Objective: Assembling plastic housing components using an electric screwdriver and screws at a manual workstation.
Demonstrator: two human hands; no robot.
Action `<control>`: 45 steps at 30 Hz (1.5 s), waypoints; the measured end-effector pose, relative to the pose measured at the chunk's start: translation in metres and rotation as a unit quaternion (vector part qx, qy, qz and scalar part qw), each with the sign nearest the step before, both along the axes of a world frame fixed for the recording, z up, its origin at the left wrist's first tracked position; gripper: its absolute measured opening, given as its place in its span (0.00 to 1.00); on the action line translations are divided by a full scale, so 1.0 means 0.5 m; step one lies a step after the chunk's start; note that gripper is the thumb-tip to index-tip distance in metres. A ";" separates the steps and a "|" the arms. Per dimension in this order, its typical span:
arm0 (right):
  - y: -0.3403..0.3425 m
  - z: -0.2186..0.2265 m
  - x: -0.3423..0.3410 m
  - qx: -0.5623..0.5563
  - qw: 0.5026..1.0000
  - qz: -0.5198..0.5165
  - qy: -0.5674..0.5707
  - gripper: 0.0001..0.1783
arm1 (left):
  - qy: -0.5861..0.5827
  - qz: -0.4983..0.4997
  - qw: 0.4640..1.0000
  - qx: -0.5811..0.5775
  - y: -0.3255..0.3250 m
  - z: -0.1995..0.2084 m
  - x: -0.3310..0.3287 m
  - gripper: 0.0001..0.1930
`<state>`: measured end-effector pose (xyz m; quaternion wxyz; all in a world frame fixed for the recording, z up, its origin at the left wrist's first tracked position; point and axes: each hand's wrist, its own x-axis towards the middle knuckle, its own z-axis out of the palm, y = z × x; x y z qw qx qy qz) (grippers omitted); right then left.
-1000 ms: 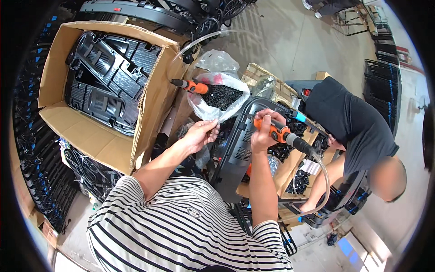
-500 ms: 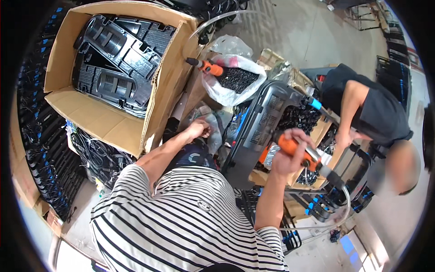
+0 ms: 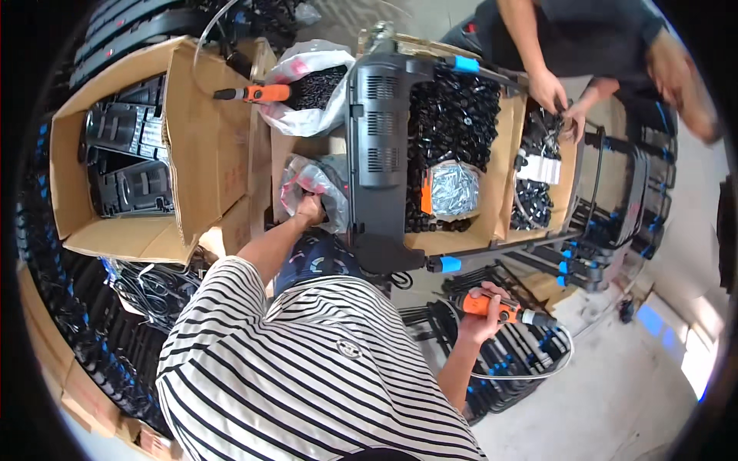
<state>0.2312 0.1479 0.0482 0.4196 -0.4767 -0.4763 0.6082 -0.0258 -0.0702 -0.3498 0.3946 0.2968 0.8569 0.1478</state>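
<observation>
My right hand [image 3: 483,326] is wrapped round an orange air screwdriver [image 3: 507,310], held low on the right over a stack of black frames. A pale hose runs from the tool's black end and curls below it. My left hand [image 3: 310,210] reaches into a clear plastic bag [image 3: 307,178] on the left of the black machine frame; its fingers are hidden there. The black frame with a slotted motor cover [image 3: 382,131] stands in front of me. Beyond the clear bag, a white sack [image 3: 296,121] holds small black parts. A second orange screwdriver [image 3: 265,94] lies against the sack.
At left a cardboard box [image 3: 207,154] holds black plastic covers. Right of the motor cover, a cardboard tray [image 3: 486,219] holds black parts and a bag of screws [image 3: 453,188]. A co-worker's hands [image 3: 550,96] work over its far section. Black frames [image 3: 507,369] are stacked at lower right.
The view has turned, so the machine frame now stands upright in it. My right hand and the screwdriver have lowered away from the tray. My left hand has gone into the clear bag.
</observation>
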 end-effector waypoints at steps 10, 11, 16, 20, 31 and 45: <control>-0.055 -0.268 0.317 -0.264 0.951 -0.138 -0.083 0.11 | 0.214 0.196 0.930 0.226 0.049 0.256 -0.106 0.10; -0.063 -0.291 0.329 -0.270 0.949 -0.143 -0.072 0.11 | 0.220 0.231 0.913 0.254 0.086 0.311 -0.132 0.09; -0.078 -0.373 0.405 -0.340 0.914 -0.221 -0.030 0.10 | 0.257 0.092 0.862 0.427 0.363 0.595 -0.155 0.07; -0.104 -0.386 0.449 -0.356 0.909 -0.216 -0.005 0.10 | 0.103 -0.214 0.900 0.366 0.571 0.560 0.009 0.10; -0.218 -0.329 0.452 -0.270 0.889 -0.366 0.044 0.08 | 0.183 -0.239 0.952 0.058 0.750 0.284 0.222 0.14; -0.062 -0.121 0.305 -0.164 0.959 -0.221 0.066 0.11 | -0.274 -0.211 0.911 0.226 0.605 0.557 0.263 0.06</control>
